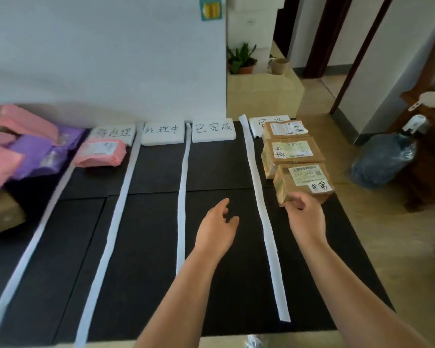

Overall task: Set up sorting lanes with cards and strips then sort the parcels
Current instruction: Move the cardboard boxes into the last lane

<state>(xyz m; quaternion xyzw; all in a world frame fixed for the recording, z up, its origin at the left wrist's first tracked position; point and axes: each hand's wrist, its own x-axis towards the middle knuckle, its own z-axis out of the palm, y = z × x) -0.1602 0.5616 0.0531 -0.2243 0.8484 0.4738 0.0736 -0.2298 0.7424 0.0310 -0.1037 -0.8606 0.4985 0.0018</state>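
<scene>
A black mat (pixel 141 259) is split into lanes by several white strips (pixel 182 197), each lane headed by a white handwritten card (pixel 214 131) at the far end. One pink parcel (pixel 101 153) lies in the leftmost lane. Three brown boxes sit in a row in the rightmost lane, covering part of its card (pixel 258 123). My right hand (pixel 305 214) curls its fingers round the near left corner of the nearest brown box (pixel 301 178). My left hand (pixel 217 226) hovers open over the third lane, holding nothing.
A pile of pink and purple parcels (pixel 30 151) lies left of the lanes, with a cardboard box (pixel 0 214) in front of it. A water bottle (pixel 382 159) and wooden furniture (pixel 427 159) stand on the floor to the right. A white wall rises behind the cards.
</scene>
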